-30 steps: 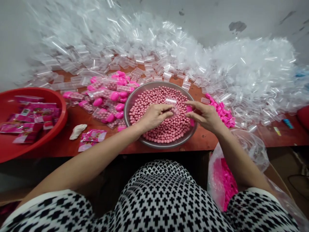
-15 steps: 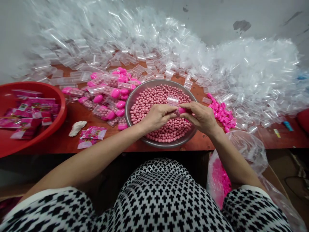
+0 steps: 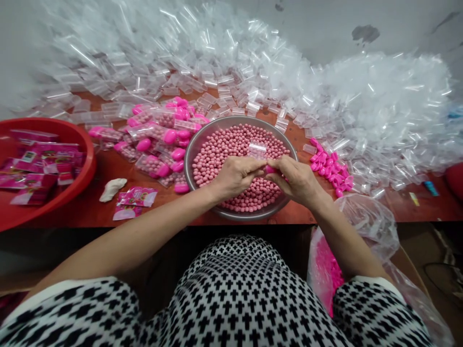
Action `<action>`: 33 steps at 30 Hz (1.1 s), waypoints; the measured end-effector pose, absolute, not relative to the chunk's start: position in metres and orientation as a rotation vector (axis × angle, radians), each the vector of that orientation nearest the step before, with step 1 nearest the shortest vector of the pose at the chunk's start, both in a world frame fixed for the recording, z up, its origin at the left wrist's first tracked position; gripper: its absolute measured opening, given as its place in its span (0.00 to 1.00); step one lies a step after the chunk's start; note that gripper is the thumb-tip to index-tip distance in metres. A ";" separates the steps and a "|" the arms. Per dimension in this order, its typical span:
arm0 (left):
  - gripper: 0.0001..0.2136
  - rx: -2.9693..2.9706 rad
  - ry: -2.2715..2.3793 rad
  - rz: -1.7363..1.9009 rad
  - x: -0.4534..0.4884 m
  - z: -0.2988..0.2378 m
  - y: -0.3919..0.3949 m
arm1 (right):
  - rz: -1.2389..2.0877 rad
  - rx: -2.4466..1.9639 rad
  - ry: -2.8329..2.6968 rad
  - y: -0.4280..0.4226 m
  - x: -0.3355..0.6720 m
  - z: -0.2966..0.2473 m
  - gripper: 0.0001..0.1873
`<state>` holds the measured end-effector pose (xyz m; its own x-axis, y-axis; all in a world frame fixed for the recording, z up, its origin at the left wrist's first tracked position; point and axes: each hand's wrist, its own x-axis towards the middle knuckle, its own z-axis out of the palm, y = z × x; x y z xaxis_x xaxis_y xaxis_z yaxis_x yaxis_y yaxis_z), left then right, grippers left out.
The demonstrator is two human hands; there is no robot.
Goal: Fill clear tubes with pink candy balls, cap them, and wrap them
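Note:
Over a metal bowl (image 3: pixel 191 154) full of small pink balls (image 3: pixel 224 149), my two hands meet. My left hand (image 3: pixel 235 176) is closed on a small clear plastic tube (image 3: pixel 257 150) that stands up between the fingers. My right hand (image 3: pixel 294 180) pinches a bright pink cap (image 3: pixel 270 169) against the tube's lower end. Both hands hover just above the balls at the bowl's middle right.
Filled tubes with pink caps (image 3: pixel 159 140) lie left of the bowl. Loose pink caps (image 3: pixel 331 166) lie to its right. A big heap of empty clear tubes (image 3: pixel 231 72) covers the back. A red basin (image 3: pixel 77 183) holds pink packets at left. A bag of caps (image 3: pixel 325 270) hangs below right.
My right hand has moved left to meet the left hand, bringing the pink cap against the tube. The hands have closed together over the bowl.

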<state>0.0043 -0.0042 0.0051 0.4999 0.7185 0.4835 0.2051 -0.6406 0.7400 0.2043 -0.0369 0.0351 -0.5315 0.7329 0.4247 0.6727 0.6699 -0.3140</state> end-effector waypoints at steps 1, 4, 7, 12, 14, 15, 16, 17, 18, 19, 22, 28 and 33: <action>0.09 2.115 0.755 1.080 0.004 0.006 -0.004 | 0.185 -1.096 -2.329 -0.036 0.203 0.034 0.08; 0.09 1.924 0.747 1.029 0.003 0.008 -0.002 | 0.422 -1.123 -2.131 -0.033 0.203 0.031 0.11; 0.12 1.539 0.698 0.978 0.003 0.010 0.000 | 0.828 -1.089 -1.760 -0.038 0.211 0.026 0.19; 0.18 1.200 0.632 0.937 0.005 0.012 0.002 | 1.229 -1.033 -1.326 -0.050 0.227 0.017 0.25; 0.17 1.278 0.626 0.942 0.006 0.012 0.002 | 1.204 -1.056 -1.234 -0.049 0.226 0.017 0.22; 0.15 1.332 0.626 0.946 0.006 0.013 0.001 | 1.193 -1.060 -1.205 -0.047 0.225 0.019 0.22; 0.14 1.386 0.624 0.950 0.006 0.012 0.001 | 1.207 -1.058 -1.194 -0.045 0.222 0.021 0.23; 0.13 1.442 0.622 0.956 0.006 0.012 0.000 | 1.253 -1.054 -1.200 -0.042 0.219 0.023 0.25; 0.11 1.498 0.625 0.972 0.006 0.011 0.000 | 1.334 -1.048 -1.214 -0.040 0.215 0.025 0.26; 0.10 1.552 0.639 0.996 0.005 0.010 0.000 | 1.435 -1.042 -1.224 -0.038 0.211 0.028 0.26; 0.07 1.685 0.715 1.080 0.003 0.007 -0.001 | 1.714 -1.044 -1.160 -0.035 0.198 0.031 0.23; 0.07 1.754 0.712 1.097 0.001 0.008 -0.002 | 1.772 -1.087 -0.954 -0.035 0.183 0.028 0.14; 0.06 1.768 0.717 1.108 0.002 0.008 0.000 | 1.688 -1.098 -0.912 -0.032 0.174 0.022 0.13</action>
